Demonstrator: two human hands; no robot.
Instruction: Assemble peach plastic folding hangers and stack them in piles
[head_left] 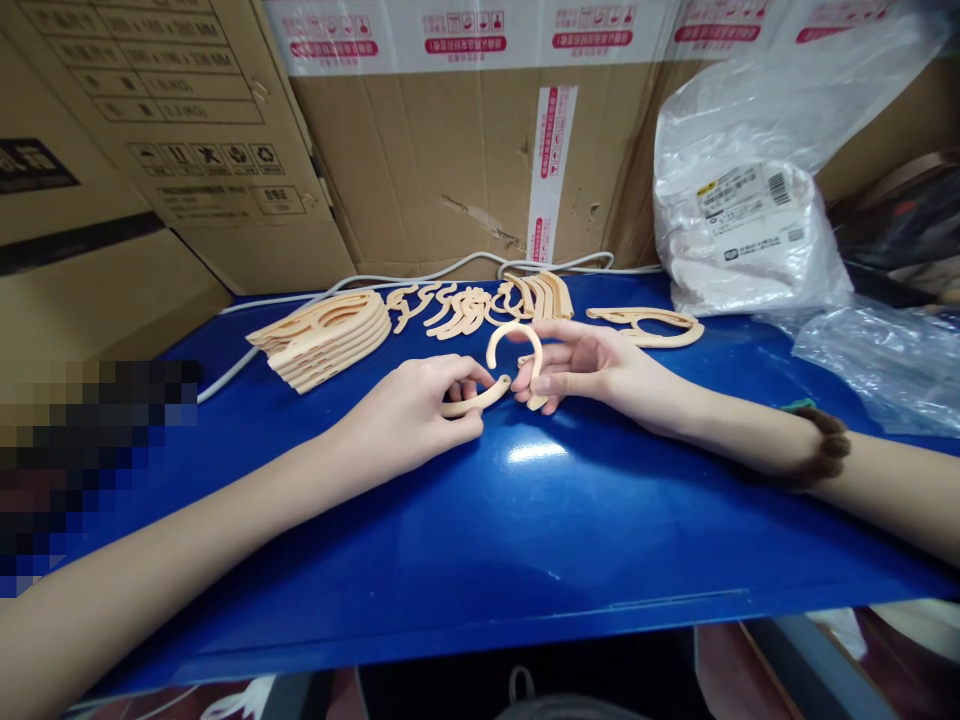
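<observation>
My left hand (431,410) is closed on a slim, curved cream plastic piece (489,394) with a small hole at its tip. A cream plastic hook (537,352), shaped like the hook of a hanger, stands upright between the fingers and thumb of my right hand (581,365). The two pieces are close together, and a narrow gap seems to part them. Behind my hands lie loose hooks and curved parts (466,312) in the same cream plastic. What my right fingers hide behind the hook I cannot make out.
A stack of cream hanger arms (330,335) lies back left, and more arms (544,296) stand at the back. One folded hanger piece (652,326) lies right of them. Cardboard boxes (450,160) wall the blue table (480,560). A white cable (420,268) and plastic bag (750,220) lie behind.
</observation>
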